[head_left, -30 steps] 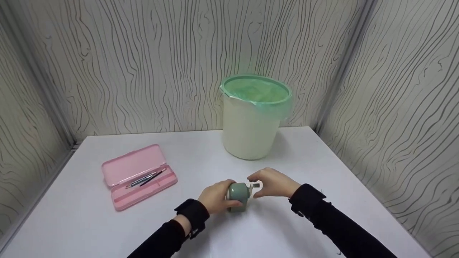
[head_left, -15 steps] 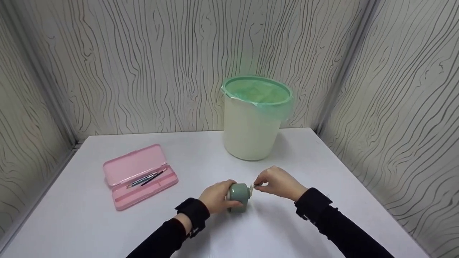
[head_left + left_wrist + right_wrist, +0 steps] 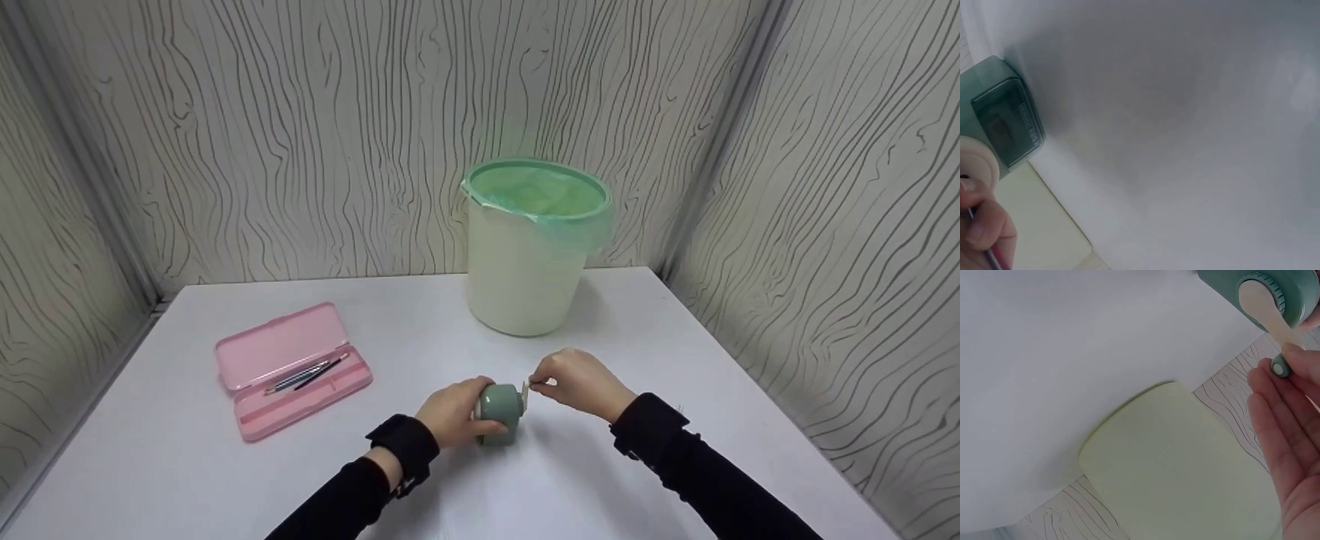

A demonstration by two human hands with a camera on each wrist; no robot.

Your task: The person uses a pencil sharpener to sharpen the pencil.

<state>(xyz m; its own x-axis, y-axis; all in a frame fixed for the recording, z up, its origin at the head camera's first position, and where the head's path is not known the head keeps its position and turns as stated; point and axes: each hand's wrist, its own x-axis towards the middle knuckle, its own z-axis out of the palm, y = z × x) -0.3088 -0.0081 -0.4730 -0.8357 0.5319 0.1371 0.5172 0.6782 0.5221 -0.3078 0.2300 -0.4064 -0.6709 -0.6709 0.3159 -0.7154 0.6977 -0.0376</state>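
On the white table, a green crank pencil sharpener (image 3: 501, 403) lies between my hands, its crank to the right. My left hand (image 3: 452, 412) grips its left end, thumb in front and fingers behind. In the left wrist view, the sharpener's dark see-through shavings drawer (image 3: 1008, 121) and cream disc (image 3: 977, 160) show, with a thin pencil (image 3: 992, 256) along the curled fingers. My right hand (image 3: 577, 381) pinches the small knob (image 3: 1280, 367) at the end of the cream crank arm (image 3: 1264, 306) between thumb and fingertips.
A pink pencil case (image 3: 281, 345) lies open at the left with several pens or pencils (image 3: 307, 375) inside. Behind my right hand stands a pale bin (image 3: 521, 270) with a green liner over its rim. Wood-patterned panels (image 3: 337, 135) enclose the table.
The right hand's fingers, spread around the knob a second ago, have closed on it. Since then that hand has shifted slightly left. The left hand and sharpener stay in place.
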